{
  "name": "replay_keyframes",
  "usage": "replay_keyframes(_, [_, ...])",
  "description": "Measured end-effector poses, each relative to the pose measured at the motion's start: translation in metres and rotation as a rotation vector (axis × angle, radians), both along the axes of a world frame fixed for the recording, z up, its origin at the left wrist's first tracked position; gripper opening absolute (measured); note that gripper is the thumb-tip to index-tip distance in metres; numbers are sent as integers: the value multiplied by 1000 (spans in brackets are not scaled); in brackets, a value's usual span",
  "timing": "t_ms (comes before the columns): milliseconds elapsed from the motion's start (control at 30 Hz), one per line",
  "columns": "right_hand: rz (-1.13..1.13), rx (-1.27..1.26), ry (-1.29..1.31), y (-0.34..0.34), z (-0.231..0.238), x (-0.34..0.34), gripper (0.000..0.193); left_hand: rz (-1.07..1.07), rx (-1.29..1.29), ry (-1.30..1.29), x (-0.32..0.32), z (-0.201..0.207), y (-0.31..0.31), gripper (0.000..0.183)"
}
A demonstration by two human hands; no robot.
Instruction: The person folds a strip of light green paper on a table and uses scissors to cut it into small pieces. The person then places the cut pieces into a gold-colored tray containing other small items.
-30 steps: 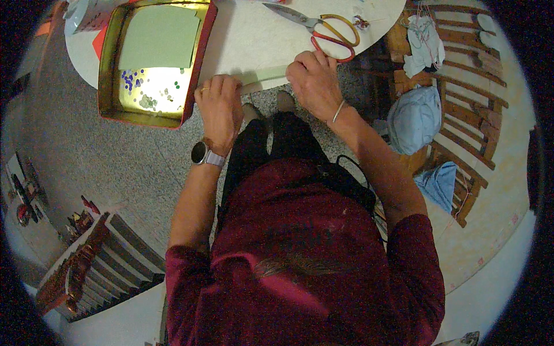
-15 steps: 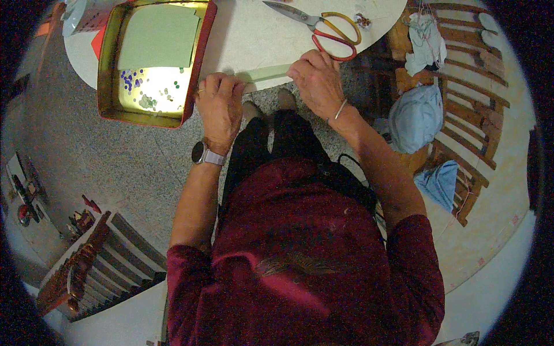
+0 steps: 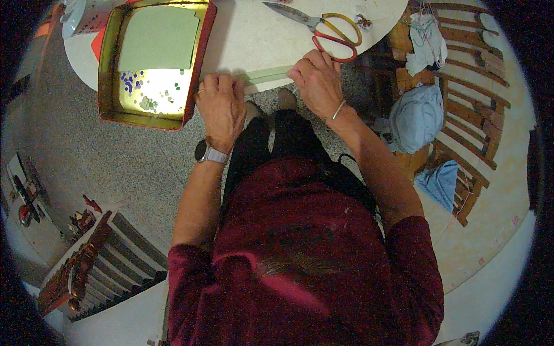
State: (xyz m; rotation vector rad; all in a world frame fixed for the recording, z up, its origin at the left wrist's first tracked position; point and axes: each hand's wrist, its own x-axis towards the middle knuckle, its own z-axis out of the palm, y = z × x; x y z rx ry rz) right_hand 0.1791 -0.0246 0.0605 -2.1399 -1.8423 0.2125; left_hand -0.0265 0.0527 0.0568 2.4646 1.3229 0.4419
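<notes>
A narrow folded strip of pale green paper (image 3: 265,74) lies along the near edge of the white table (image 3: 245,40). My left hand (image 3: 221,106) grips its left end with bent fingers, and my right hand (image 3: 317,78) pinches the right end. Both thumbs are mostly hidden. Just beyond my right hand rest scissors (image 3: 314,23) with one red and one yellow handle loop, their blades pointing left. Left of my left hand stands a red-rimmed tin box (image 3: 190,92) with a gold inside. It holds green paper sheets (image 3: 157,37) and several small purple and green dots.
A small clear bag with brown bits (image 3: 363,22) lies beyond the scissors. To the right stands a wooden slatted chair (image 3: 476,109) with a light blue cloth bag (image 3: 416,118) and a blue cloth (image 3: 440,183). Another wooden chair (image 3: 89,259) is at lower left.
My hands stay at the two ends of the strip with only slight shifts. My left wrist has moved a little to the right. Scissors and tin have not visibly moved.
</notes>
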Motion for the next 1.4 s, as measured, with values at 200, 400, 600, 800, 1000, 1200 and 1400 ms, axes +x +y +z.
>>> replay_keyframes(200, [-18,-8,-1,3,6,-2,15,-8,40,43,2,0,1,17])
replay_keyframes(400, [-19,2,-19,3,5,-2,15,-20,37,51,3,1,3,17])
replay_keyframes(600, [-46,1,14,3,4,-3,16,-14,33,83,4,3,3,18])
replay_keyframes(800, [-49,-20,11,4,4,-4,16,-1,24,112,5,3,3,20])
replay_keyframes(1000, [-41,-21,8,5,5,-3,16,0,24,121,4,1,3,21])
replay_keyframes(1200, [-49,-57,2,6,8,-3,15,-6,-4,103,5,5,3,21])
replay_keyframes(1400, [-46,-49,3,8,5,-2,16,63,28,68,10,5,-1,22])
